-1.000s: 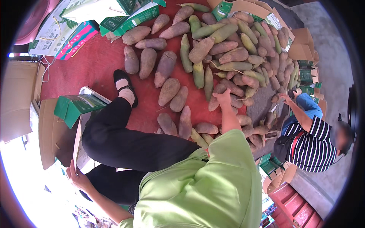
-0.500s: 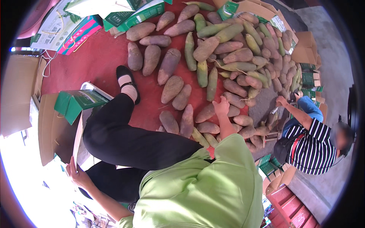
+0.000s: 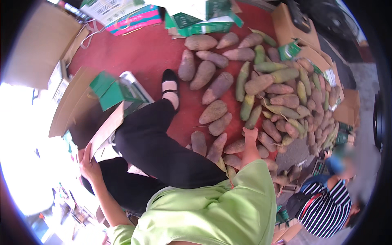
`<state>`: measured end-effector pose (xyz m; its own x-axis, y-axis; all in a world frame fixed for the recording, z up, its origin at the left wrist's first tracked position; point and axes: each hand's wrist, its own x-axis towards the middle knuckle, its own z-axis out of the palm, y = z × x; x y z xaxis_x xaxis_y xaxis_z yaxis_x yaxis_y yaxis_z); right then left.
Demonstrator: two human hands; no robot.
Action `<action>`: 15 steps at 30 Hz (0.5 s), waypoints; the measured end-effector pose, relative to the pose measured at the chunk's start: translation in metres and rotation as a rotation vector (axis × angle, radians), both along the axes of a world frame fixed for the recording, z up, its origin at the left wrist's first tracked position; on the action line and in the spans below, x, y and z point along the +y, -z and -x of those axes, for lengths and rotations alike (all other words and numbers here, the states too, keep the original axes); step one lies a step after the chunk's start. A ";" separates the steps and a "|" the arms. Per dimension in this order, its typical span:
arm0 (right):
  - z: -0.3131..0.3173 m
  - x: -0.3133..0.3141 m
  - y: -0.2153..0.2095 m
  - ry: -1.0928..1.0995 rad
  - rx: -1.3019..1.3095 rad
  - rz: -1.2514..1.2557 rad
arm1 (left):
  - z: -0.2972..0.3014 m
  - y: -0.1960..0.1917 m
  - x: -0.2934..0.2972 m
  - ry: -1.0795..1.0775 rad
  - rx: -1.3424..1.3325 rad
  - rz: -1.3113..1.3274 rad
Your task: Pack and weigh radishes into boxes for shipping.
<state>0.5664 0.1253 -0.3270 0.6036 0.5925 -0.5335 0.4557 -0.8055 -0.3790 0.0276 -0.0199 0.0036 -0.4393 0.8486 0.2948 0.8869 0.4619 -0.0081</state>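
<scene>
My right hand (image 3: 250,133) reaches down to the red floor covering, its fingers closed at the near end of a green radish (image 3: 254,117). That radish lies tilted below another green radish (image 3: 247,107). Several large purplish radishes (image 3: 213,112) lie spaced out left of the hand, and a dense pile of purplish and green radishes (image 3: 285,100) spreads to its right. At the lower left my left hand (image 3: 89,164) grips the edge of a cardboard flap (image 3: 107,127) on an open cardboard box (image 3: 69,106). A green carton (image 3: 107,92) sits at that box's far side; the box's inside is mostly hidden.
My black-trousered leg and shoe (image 3: 170,87) stretch between box and radishes. Green and white cartons (image 3: 204,24) stand at the back, beside a pink and blue box (image 3: 136,20). A co-worker in a striped shirt (image 3: 326,208) bends at the right, near a cardboard box (image 3: 347,107).
My right hand has closed on the green radish's near end, and the radish has tilted. The left hand stays on the flap. The view has shifted; the co-worker has bent over.
</scene>
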 end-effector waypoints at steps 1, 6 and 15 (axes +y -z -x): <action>-0.001 0.002 0.000 0.005 0.017 0.014 | -0.002 0.000 -0.003 -0.066 -0.090 -0.013; -0.050 -0.015 0.035 0.094 0.339 -0.159 | -0.007 -0.003 0.012 -0.116 -0.091 0.003; -0.030 -0.037 -0.037 0.435 0.902 0.137 | -0.002 -0.007 0.005 -0.037 -0.014 -0.048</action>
<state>0.5965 0.0878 -0.2896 0.0903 0.3159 -0.9445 -0.2991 -0.8960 -0.3283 0.0300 -0.0153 0.0108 -0.4743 0.8168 0.3283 0.8692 0.4936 0.0276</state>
